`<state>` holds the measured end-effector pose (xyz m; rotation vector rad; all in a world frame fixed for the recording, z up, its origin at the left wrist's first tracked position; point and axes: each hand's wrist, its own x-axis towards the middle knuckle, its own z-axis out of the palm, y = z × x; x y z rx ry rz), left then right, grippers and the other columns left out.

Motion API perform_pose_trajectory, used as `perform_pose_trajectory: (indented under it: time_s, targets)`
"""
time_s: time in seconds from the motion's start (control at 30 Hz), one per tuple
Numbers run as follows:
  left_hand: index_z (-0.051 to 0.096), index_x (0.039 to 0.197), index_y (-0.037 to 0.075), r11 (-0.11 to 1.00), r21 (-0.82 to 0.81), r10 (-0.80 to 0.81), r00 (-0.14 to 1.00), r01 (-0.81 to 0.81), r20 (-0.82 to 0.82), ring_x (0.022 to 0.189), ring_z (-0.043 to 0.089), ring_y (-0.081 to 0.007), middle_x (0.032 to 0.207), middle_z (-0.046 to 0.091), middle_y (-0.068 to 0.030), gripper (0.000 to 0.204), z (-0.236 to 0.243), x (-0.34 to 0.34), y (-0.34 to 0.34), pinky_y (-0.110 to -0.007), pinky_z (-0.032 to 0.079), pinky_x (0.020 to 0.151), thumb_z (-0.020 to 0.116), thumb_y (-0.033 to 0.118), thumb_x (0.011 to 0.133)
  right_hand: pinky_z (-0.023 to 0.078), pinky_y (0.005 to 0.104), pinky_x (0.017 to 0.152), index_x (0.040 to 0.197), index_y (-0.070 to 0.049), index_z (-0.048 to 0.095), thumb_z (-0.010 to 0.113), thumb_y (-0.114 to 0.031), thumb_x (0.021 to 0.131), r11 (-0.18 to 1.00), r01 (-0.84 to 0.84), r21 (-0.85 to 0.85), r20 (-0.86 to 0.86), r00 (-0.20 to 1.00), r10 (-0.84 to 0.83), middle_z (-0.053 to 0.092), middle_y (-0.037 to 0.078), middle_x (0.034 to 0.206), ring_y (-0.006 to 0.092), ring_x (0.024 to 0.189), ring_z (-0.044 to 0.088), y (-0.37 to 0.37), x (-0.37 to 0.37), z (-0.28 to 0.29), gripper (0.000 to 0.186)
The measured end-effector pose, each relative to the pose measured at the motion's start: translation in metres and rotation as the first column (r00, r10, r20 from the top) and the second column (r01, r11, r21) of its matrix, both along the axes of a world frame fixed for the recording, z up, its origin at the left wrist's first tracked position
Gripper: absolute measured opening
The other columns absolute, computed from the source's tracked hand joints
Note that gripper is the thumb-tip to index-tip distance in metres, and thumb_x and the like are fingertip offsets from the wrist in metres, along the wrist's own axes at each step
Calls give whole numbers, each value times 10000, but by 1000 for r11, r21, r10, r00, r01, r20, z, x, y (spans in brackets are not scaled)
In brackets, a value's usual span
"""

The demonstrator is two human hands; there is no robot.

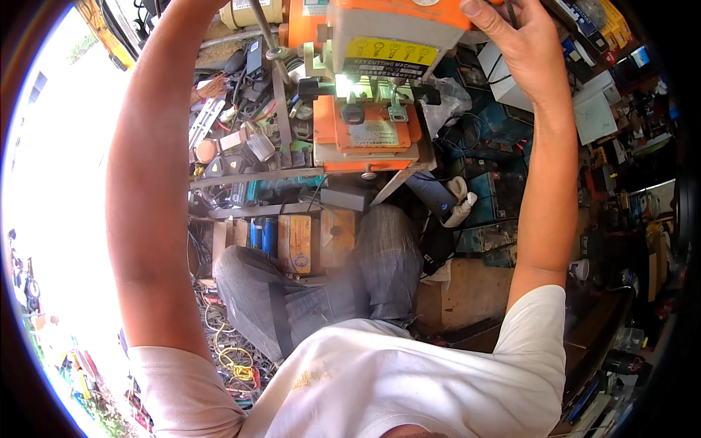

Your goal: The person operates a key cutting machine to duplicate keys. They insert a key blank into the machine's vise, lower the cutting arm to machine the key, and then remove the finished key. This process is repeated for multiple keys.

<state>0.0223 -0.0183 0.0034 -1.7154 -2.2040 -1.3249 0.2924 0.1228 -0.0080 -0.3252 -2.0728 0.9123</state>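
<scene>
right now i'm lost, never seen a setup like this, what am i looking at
You're seeing a person's own view: a wide fisheye camera worn on their head looks down. Their white shirt and grey jeans show below. Ahead stands an orange and grey machine, with a black-headed key and a greenish key at its brightly lit clamps. Left of it lies a jumble of small parts. The right hand is at the machine's upper right corner; the picture's edge crops it, so its hold is unclear. The left forearm runs to the upper edge, the left hand out of view.
</scene>
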Motion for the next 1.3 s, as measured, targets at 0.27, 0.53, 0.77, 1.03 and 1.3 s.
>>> perform_pose_trajectory:
  time_s: [0.27, 0.53, 0.77, 1.03, 1.3]
  targets:
    - [772, 1120, 27, 1000, -9, -1, 1000, 2, 17, 492, 477, -72, 594, 570, 16, 521, 1, 1, 0, -272, 434, 474, 753, 504, 910, 400, 244, 625, 935, -69, 512, 874, -356, 862, 986, 82, 143, 8, 996, -84, 420, -50, 835, 67, 720, 403, 5, 2, -2, 467]
    - [773, 1115, 24, 1000, 0, 18, 999, -18, 36, 485, 468, -74, 594, 574, 16, 515, 2, 7, 0, -272, 430, 472, 755, 495, 905, 395, 256, 623, 902, -67, 494, 854, -280, 889, 968, 152, 200, 3, 988, -156, 415, -43, 795, 82, 713, 388, 2, 3, -6, 419]
    - [771, 1110, 18, 999, -36, 31, 998, -30, 50, 483, 475, -80, 584, 577, 5, 535, 2, 5, 0, -277, 431, 473, 743, 512, 905, 396, 259, 617, 901, -66, 501, 855, -286, 888, 969, 113, 220, -32, 994, -108, 425, -43, 791, 85, 709, 398, 4, 3, -8, 417]
    - [772, 1121, 17, 998, -29, 48, 999, -48, 7, 484, 484, -84, 581, 576, -1, 550, 3, 4, 1, -284, 440, 476, 746, 520, 901, 398, 261, 615, 897, -65, 507, 858, -294, 884, 968, 156, 196, -15, 988, -156, 433, -44, 791, 86, 706, 403, 1, 2, -8, 419]
    - [769, 1128, 8, 1000, -6, -18, 1000, 18, 12, 478, 480, -79, 577, 575, -7, 555, 1, -1, 1, -281, 436, 470, 766, 510, 893, 385, 264, 614, 889, -63, 501, 852, -281, 893, 973, 115, 200, -30, 993, -111, 405, -44, 782, 85, 696, 385, 2, 2, -8, 413]
